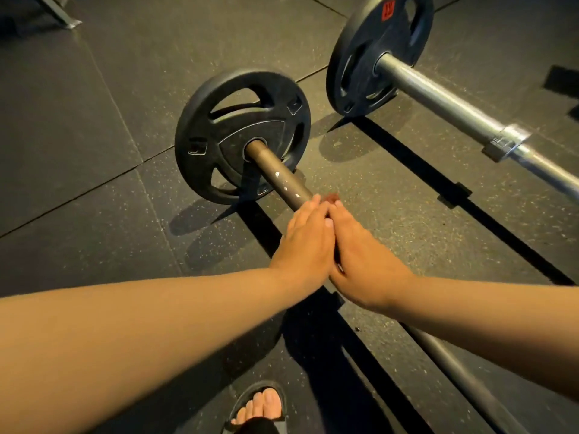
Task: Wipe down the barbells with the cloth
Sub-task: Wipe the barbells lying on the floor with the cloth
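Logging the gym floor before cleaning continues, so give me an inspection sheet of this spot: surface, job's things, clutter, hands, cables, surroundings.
Surface: dark speckled rubber floor tiles, seams visible.
Job's things: near barbell with black plate; chrome barbell beside it; reddish cloth peeking past fingertips.
Clutter: nothing seen.
Hands: left hand and right hand side by side on the near barbell, fingers fairly straight.
Cables: nothing seen.
Surroundings: metal frame leg; sandalled foot.

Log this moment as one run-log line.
stage: wiping near barbell | left hand: on it | right hand: on it, cloth at fingertips | far barbell: untouched
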The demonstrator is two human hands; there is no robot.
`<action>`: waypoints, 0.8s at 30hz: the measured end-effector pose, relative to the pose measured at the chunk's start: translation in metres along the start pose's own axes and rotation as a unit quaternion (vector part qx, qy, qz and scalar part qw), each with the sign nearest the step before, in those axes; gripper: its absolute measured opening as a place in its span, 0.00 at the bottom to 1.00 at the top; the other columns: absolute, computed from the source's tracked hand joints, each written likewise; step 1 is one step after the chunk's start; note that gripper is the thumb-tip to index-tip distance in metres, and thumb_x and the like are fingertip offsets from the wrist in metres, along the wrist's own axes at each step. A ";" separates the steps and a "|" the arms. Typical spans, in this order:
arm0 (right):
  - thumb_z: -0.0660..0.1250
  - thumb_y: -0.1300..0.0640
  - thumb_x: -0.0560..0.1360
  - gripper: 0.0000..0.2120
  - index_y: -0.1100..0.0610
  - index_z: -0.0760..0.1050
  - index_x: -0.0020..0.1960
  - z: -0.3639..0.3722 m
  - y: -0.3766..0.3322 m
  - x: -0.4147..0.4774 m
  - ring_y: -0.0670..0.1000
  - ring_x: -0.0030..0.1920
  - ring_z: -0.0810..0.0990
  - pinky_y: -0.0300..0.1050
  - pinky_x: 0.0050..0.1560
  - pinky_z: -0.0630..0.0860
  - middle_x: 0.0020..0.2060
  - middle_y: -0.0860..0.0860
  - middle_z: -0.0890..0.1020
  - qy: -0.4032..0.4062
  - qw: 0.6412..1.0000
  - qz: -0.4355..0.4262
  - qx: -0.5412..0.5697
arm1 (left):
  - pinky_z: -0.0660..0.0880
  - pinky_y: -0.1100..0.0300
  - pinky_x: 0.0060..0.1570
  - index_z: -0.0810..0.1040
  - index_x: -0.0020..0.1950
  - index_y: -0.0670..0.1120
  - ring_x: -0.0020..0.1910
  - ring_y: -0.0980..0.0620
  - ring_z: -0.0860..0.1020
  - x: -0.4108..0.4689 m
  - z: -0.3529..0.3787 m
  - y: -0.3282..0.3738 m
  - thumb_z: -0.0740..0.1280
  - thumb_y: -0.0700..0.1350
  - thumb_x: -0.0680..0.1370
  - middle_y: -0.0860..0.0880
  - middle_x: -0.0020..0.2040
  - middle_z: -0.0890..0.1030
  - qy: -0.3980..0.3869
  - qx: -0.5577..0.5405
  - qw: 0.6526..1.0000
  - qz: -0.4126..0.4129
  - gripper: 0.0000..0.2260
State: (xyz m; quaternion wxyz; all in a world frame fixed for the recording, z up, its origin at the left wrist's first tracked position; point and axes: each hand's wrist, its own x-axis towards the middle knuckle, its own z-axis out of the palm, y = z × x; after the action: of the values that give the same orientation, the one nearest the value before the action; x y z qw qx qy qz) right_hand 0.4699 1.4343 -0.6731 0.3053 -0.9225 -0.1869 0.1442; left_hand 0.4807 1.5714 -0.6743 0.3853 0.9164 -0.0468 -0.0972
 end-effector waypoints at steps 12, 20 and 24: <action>0.59 0.49 0.83 0.34 0.52 0.48 0.83 0.005 0.002 0.013 0.52 0.80 0.59 0.52 0.75 0.63 0.83 0.50 0.53 0.082 0.979 0.159 0.095 | 0.56 0.46 0.79 0.78 0.64 0.42 0.75 0.43 0.68 0.070 -0.018 -0.063 0.56 0.47 0.84 0.45 0.64 0.78 0.052 0.184 0.951 0.244 0.16; 0.46 0.43 0.86 0.30 0.59 0.54 0.82 0.005 0.003 0.059 0.52 0.81 0.54 0.51 0.81 0.53 0.81 0.56 0.58 0.103 0.973 0.181 0.102 | 0.54 0.47 0.79 0.79 0.64 0.44 0.78 0.46 0.62 0.062 0.002 -0.044 0.59 0.44 0.84 0.46 0.69 0.75 0.114 0.067 0.978 0.160 0.13; 0.47 0.43 0.86 0.29 0.58 0.56 0.82 0.007 0.000 0.057 0.53 0.81 0.56 0.53 0.80 0.56 0.81 0.55 0.59 0.086 0.979 0.174 0.065 | 0.53 0.51 0.79 0.77 0.68 0.45 0.78 0.47 0.61 0.066 -0.015 -0.065 0.55 0.48 0.84 0.48 0.71 0.74 0.073 0.095 0.973 0.199 0.17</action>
State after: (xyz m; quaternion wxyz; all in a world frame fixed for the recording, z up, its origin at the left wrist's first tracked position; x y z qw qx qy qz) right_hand 0.5180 1.4625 -0.6873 0.3492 -0.9282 0.0134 0.1276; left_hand 0.5488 1.6169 -0.7203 0.3108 0.9257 -0.2088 0.0534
